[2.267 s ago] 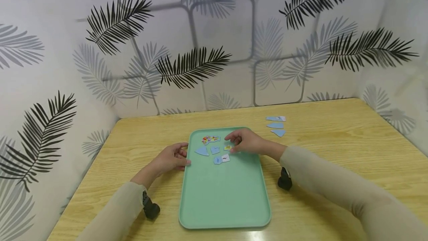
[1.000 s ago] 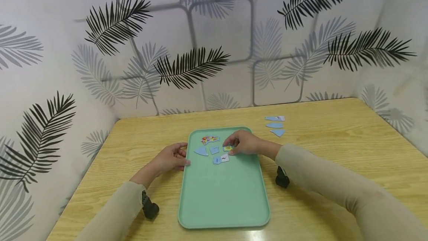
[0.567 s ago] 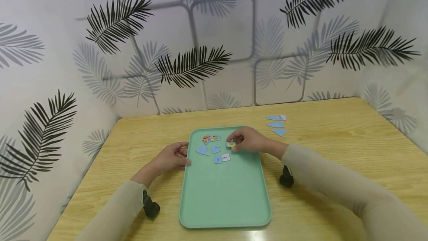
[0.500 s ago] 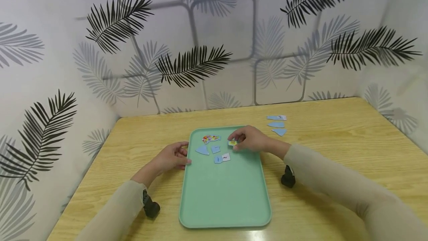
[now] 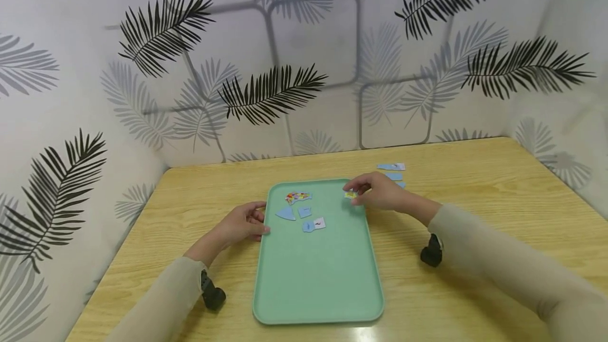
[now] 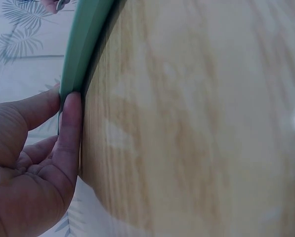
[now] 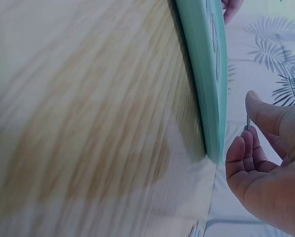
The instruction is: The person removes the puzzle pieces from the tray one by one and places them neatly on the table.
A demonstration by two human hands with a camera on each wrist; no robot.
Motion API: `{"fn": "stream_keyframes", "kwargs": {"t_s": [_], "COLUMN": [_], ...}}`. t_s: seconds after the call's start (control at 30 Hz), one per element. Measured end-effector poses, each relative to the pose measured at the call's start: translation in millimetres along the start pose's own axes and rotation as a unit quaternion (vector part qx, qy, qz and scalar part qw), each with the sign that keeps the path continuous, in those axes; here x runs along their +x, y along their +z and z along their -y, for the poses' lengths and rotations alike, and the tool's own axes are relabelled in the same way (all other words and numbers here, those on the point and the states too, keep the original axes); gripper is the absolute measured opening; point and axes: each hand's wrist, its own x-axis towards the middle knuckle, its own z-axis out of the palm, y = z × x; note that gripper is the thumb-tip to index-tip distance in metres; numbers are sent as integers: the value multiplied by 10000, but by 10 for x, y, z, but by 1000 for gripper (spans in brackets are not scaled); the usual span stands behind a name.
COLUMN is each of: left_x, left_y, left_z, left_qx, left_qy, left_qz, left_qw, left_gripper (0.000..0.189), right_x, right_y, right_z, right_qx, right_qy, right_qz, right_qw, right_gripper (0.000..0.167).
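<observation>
One yellow-printed piece (image 5: pixel 349 194) is pinched in the right hand (image 5: pixel 379 191), right of the frame's centre over the green tray (image 5: pixel 318 278), so I'd carry it level and lightly held while the left hand (image 5: pixel 240 224), left of centre, grips the tray.

The tray (image 5: pixel 318 278) looks like smooth plastic, with a soft sheen. The table (image 5: pixel 465 199) shows wood grain under a glossy finish — it reflects the light brightly. The flat pieces (image 5: pixel 285 213) seem printed card — the sleeves (image 5: pixel 503 257), matt cloth.
</observation>
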Motion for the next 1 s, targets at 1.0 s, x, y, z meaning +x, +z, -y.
{"fn": "stream_keyframes", "kwargs": {"t_s": [1.0], "left_x": [-2], "left_y": [-8], "left_z": [15], "left_qx": [1], "left_qy": [67], "left_qz": [23], "left_qw": [10000], "left_gripper": [72], "right_x": [-565], "right_y": [-445], "right_z": [-320], "right_qx": [-247], "right_qy": [352], "right_qz": [-354], "right_qw": [9984], "right_gripper": [32]}}
